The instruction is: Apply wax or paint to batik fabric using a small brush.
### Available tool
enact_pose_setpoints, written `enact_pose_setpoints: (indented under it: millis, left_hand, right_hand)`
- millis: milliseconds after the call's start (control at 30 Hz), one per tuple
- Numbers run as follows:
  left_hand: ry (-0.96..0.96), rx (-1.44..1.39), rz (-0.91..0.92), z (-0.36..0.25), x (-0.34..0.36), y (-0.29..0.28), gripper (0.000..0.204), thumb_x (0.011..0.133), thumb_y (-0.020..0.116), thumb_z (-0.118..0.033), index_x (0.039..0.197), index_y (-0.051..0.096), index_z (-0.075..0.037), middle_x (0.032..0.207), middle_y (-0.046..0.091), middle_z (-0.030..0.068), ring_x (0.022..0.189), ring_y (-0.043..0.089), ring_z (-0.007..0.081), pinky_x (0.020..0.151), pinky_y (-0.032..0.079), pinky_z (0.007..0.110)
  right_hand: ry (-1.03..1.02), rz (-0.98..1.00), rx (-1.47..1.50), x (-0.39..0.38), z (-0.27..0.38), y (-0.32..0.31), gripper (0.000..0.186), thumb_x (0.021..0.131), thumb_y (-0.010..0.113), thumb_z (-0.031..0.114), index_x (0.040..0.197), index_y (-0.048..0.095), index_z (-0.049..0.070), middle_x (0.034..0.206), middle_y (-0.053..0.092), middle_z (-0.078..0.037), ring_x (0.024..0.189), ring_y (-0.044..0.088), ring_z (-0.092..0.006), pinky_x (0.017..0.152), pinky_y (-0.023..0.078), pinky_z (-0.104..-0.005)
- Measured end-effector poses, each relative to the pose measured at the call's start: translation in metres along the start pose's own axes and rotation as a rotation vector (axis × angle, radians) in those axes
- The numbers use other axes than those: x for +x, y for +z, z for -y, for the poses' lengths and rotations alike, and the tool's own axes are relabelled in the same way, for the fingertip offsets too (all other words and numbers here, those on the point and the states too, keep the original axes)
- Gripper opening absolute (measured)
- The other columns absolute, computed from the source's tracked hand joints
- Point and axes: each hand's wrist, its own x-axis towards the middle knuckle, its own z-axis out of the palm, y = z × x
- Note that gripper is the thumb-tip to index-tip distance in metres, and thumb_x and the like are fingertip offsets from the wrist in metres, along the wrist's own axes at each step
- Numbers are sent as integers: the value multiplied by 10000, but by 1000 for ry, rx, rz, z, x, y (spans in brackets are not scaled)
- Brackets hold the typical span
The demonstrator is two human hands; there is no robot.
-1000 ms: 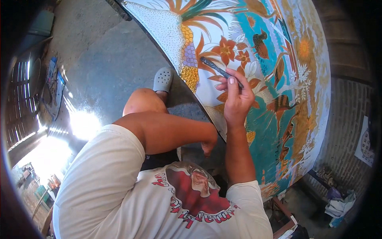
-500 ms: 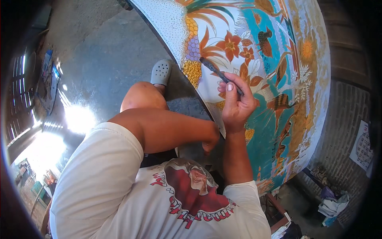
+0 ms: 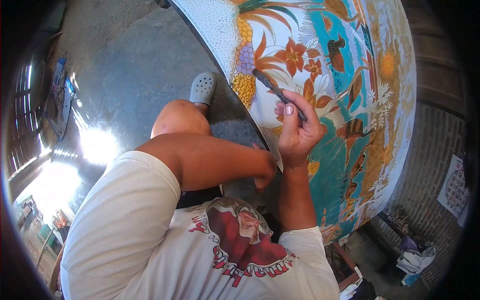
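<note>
My right hand (image 3: 299,122) is closed around a dark, stick-like paintbrush (image 3: 272,89), thumb on one side and fingers on the other. The blunt tip is over a pale patch of a large painted cloth (image 3: 270,107), beside the purple and yellow clusters; whether it touches is unclear. Orange flowers, leaves, birds and a teal ground cover the cloth. Across my body reaches my left arm, with my left hand (image 3: 265,175) at the cloth's near edge. A fingertip shows there, but most of its fingers are hidden.
Below the cloth's edge lies a grey concrete floor (image 3: 145,60). My bent knee (image 3: 180,119) and a grey clog (image 3: 203,87) are left of the cloth. A brick wall (image 3: 435,140) with a hanging sheet (image 3: 454,185) stands right, near a bundle of fabric (image 3: 416,257).
The cloth's near edge sits slightly farther right. A fingertip of my left hand now shows beside that edge. My right hand keeps the paintbrush in nearly the same place.
</note>
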Motion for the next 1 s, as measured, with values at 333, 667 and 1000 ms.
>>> enact_pose_setpoints:
  millis: [333,667,1000]
  left_hand:
    - [28,-3,2,2,-5,-2,702,890,699,-565,1434,627,-127,1447,608,107,1361,520,420,1038,383,808]
    - [30,-49,-19,2,-12,-3,721,886,700,-548,1447,611,-103,1484,587,121,1398,498,385,1087,355,776]
    - [73,-48,3,6,3,-2,720,902,685,-561,1480,582,-144,1492,576,94,1396,486,422,1056,394,777]
  right_hand:
    - [-6,-15,22,2,-1,4,198,990,611,-10,1158,698,-69,1010,734,-137,833,719,-153,742,595,-288]
    - [-3,59,-19,8,-1,6,209,996,616,6,1174,693,-71,1055,733,-148,870,731,-166,767,608,-299]
    - [4,82,-48,2,0,6,214,955,643,-3,1153,711,-45,1002,743,-152,835,736,-184,741,586,-313]
